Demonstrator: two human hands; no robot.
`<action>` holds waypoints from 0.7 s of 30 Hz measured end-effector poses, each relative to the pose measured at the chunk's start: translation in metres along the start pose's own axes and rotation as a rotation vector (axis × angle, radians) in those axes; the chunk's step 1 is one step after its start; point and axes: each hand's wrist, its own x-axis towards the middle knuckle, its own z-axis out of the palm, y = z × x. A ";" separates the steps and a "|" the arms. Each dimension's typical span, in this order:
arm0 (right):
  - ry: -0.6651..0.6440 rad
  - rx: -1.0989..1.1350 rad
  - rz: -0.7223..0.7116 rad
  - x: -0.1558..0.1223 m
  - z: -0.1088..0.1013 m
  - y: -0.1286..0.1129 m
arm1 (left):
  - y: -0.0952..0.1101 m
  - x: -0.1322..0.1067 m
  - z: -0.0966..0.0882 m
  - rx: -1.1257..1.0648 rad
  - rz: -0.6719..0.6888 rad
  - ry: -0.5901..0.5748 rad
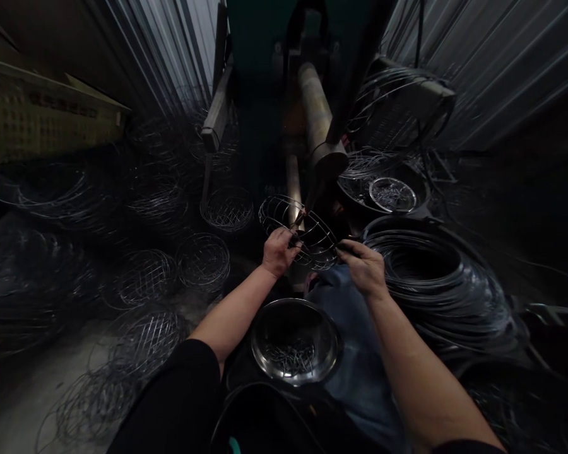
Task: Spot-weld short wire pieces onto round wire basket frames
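A round wire basket (319, 230) is tilted at the tip of the machine's rods, in front of me. My left hand (279, 251) is closed on the basket's near left side, its fingertips pinched by the wires. On the right, my right hand (363, 265) pinches the rim with thumb and forefinger. The lower metal rod (293, 183) reaches down into the basket, and its contact point with the wires is partly hidden. Below my hands, a steel bowl (296, 302) holds short cut wire pieces (293, 358).
Stacks of wire baskets (146, 277) cover the floor at left. A big wire coil (435, 277) lies close to my right forearm. Behind it is a dark basin (421, 183) with a smaller bowl (392, 194). The machine's thick upper arm (316, 104) juts toward me.
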 end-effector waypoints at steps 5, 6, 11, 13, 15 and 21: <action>0.004 -0.009 -0.007 -0.001 -0.004 -0.004 | 0.001 -0.014 -0.007 0.005 -0.041 0.030; 0.005 -0.004 -0.010 -0.002 -0.004 -0.007 | 0.001 -0.015 -0.008 -0.023 -0.041 0.031; 0.001 -0.037 -0.086 -0.003 -0.001 -0.026 | 0.000 -0.014 -0.010 -0.094 -0.031 0.044; -0.004 -0.048 -0.098 0.001 0.001 -0.030 | -0.002 -0.011 -0.010 -0.088 -0.034 0.049; -0.018 -0.053 -0.090 0.006 0.004 -0.032 | -0.005 -0.010 -0.009 -0.080 -0.037 0.063; -0.017 -0.045 -0.085 0.008 0.007 -0.029 | -0.001 -0.014 -0.006 -0.080 -0.087 0.066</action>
